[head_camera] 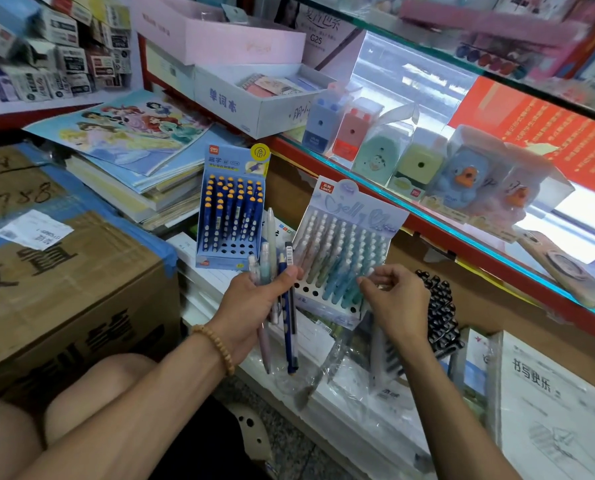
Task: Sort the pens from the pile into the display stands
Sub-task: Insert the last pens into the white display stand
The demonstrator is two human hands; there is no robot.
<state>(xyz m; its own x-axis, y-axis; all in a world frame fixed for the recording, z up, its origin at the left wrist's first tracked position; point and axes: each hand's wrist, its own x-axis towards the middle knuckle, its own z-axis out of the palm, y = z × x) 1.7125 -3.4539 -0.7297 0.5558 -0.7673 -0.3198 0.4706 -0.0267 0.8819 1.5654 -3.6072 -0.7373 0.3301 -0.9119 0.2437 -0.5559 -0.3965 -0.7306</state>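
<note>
The left hand gripped a bunch of mixed pens while the right hand pinched at the pale blue cardboard stand.

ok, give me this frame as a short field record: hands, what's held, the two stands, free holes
left hand: gripping a mixed bundle of pens, pale pastel and dark blue barrels
right hand: fingers pinched at the pastel stand's front pens; whether it grips one is unclear
blue cardboard stand: left, dark blue pens with orange tips, empty holes in the front rows
pale lilac cardboard stand: right, pastel pens, empty holes at the front left
black pen rack: behind the right hand
</note>
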